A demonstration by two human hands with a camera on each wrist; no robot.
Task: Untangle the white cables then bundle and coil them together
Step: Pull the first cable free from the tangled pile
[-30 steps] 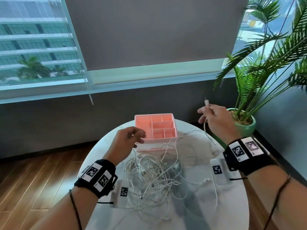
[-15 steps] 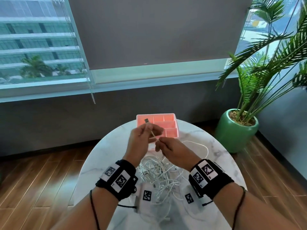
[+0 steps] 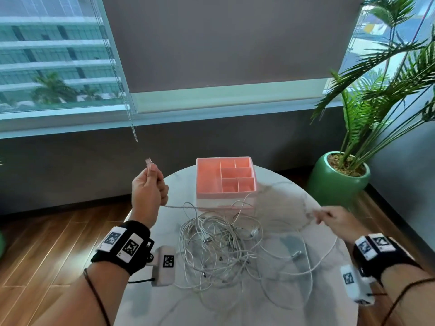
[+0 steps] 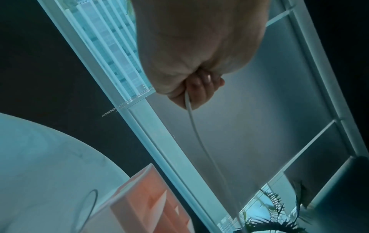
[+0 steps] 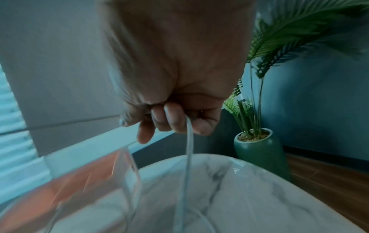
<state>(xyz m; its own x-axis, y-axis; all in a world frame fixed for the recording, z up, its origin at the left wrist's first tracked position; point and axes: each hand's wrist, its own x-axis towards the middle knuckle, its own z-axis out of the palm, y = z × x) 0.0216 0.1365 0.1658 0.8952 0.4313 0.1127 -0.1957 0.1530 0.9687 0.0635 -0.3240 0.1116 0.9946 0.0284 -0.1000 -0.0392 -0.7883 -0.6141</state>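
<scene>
We hold one thin white cable (image 3: 188,206) stretched left-right above round marble bench (image 3: 329,290). Left hand (image 3: 148,187) fisted round plug end, raised; right hand (image 3: 334,220) pinching strand low at right. Tangled white cable heap (image 3: 221,250) lies between, below span, nearer left hand.

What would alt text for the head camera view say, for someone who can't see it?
Two hands stretch one white cable above a round marble table: the left hand holds its plug end up, the right hand pinches it farther along. Below lies a tangle of cables, with a pink organizer behind and a potted palm at right.
</scene>
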